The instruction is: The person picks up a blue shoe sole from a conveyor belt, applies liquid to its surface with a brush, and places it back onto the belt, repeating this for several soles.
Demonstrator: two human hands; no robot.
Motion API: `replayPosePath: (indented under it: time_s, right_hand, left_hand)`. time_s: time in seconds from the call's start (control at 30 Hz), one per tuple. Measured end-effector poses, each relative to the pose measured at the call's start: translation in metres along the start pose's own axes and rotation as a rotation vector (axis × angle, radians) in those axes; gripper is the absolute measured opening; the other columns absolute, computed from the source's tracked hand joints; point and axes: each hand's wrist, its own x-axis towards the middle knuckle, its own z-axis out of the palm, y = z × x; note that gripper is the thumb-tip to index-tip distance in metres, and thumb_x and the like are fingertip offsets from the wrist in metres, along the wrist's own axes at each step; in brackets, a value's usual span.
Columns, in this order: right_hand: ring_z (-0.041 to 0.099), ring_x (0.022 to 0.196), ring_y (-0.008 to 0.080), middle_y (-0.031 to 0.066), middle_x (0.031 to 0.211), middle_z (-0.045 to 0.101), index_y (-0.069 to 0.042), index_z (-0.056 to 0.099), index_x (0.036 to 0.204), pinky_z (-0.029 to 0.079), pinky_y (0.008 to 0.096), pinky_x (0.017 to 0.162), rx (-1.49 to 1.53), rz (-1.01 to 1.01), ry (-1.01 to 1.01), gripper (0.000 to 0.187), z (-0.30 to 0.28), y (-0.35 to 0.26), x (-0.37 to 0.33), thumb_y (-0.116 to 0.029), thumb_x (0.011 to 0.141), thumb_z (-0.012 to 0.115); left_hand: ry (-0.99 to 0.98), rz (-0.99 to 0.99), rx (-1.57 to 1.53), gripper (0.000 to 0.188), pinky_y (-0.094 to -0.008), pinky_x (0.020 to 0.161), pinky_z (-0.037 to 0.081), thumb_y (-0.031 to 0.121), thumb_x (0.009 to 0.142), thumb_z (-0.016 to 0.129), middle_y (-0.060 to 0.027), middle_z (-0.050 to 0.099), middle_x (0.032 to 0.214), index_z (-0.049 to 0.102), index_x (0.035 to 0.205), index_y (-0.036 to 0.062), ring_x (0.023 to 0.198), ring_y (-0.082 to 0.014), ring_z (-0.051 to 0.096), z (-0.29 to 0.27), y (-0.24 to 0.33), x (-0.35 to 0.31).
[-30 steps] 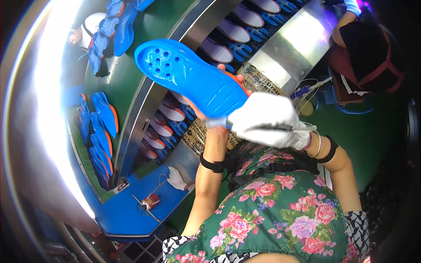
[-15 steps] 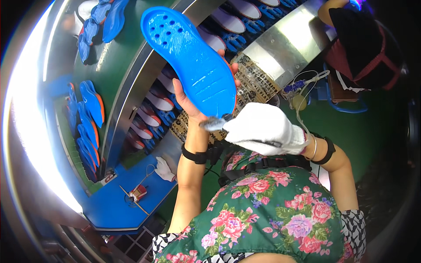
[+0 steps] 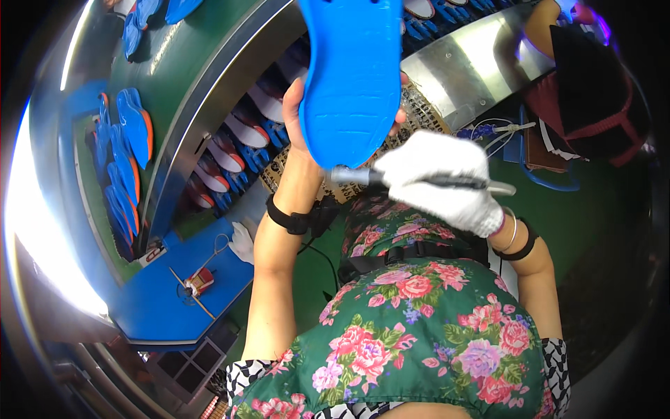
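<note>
My bare left hand (image 3: 296, 133) grips a blue shoe sole (image 3: 352, 91) from beneath, its thumb along the left edge and fingertips showing at the right. The sole's upper face looks wet and shiny, and its far end runs out of the picture. In a white glove, my right hand (image 3: 443, 178) is closed around the dark handle of a brush (image 3: 349, 176). The blurred grey brush head lies at the sole's near edge; whether it touches the sole I cannot tell.
Blue soles with orange edges (image 3: 136, 126) ride on a green belt (image 3: 202, 42) at left. White-topped shoe parts (image 3: 244, 129) line a lower shelf beyond a metal rail. A blue table (image 3: 174, 293) holds a small red spool-like object (image 3: 199, 281). Another person's arm (image 3: 543, 31) shows far right.
My left hand has moved the sole farther away and turned it more upright. The brush has turned in my right hand, so its handle now shows across the glove.
</note>
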Motion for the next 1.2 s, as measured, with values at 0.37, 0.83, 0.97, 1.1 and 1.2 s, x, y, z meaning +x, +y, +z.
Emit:
replayPosePath:
  time_s: [0.37, 0.83, 0.97, 1.1, 1.2]
  right_hand:
    - [0.072, 0.086, 0.0254, 0.0103, 0.099, 0.077, -0.007, 0.076, 0.095, 0.058, 0.0365, 0.075, -0.167, -0.219, -0.171, 0.018, 0.001, 0.002, 0.001, -0.002, 0.078, 0.080]
    - [0.071, 0.094, 0.0171, 0.0104, 0.101, 0.076, 0.000, 0.078, 0.105, 0.057, 0.0305, 0.084, -0.170, 0.058, 0.019, 0.019, -0.036, 0.003, 0.039, -0.002, 0.086, 0.077]
    - [0.073, 0.092, 0.0174, 0.0102, 0.101, 0.077, -0.002, 0.078, 0.106, 0.058, 0.0301, 0.083, -0.667, -0.331, 0.233, 0.020, -0.070, 0.007, 0.075, -0.001, 0.086, 0.078]
    - [0.072, 0.094, 0.0173, 0.0086, 0.106, 0.078, -0.001, 0.078, 0.108, 0.057, 0.0299, 0.085, -0.682, -0.249, 0.313, 0.021, -0.050, 0.004, 0.059, 0.000, 0.087, 0.076]
    - [0.074, 0.089, 0.0245, 0.0128, 0.099, 0.077, -0.002, 0.077, 0.101, 0.057, 0.0344, 0.079, -0.835, -0.597, 0.081, 0.024, -0.028, -0.005, 0.045, 0.001, 0.078, 0.082]
  left_hand:
    - [0.015, -0.108, 0.009, 0.097, -0.0558, 0.094, 0.057, 0.061, 0.091, 0.058, -0.0349, 0.046, 0.146, 0.030, 0.157, -0.0029, 0.114, -0.0564, 0.062, 0.001, 0.011, -0.003]
    - [0.418, 0.045, -0.407, 0.096, -0.0673, 0.102, 0.047, 0.063, 0.093, 0.056, -0.0320, 0.047, 0.147, 0.026, 0.159, 0.0011, 0.119, -0.0563, 0.058, 0.004, -0.007, -0.005]
    - [0.150, -0.111, -0.267, 0.092, -0.0626, 0.097, 0.051, 0.065, 0.093, 0.054, -0.0311, 0.044, 0.150, 0.028, 0.161, 0.0076, 0.121, -0.0549, 0.057, -0.010, -0.025, -0.009]
    - [0.208, -0.088, -0.319, 0.088, -0.0637, 0.095, 0.053, 0.061, 0.095, 0.052, -0.0322, 0.054, 0.141, 0.036, 0.155, 0.0001, 0.116, -0.0569, 0.060, 0.009, -0.024, -0.009]
    - [0.276, 0.006, -0.348, 0.083, -0.0597, 0.103, 0.050, 0.059, 0.098, 0.050, -0.0312, 0.053, 0.143, 0.037, 0.155, 0.0008, 0.123, -0.0504, 0.059, 0.005, -0.008, -0.013]
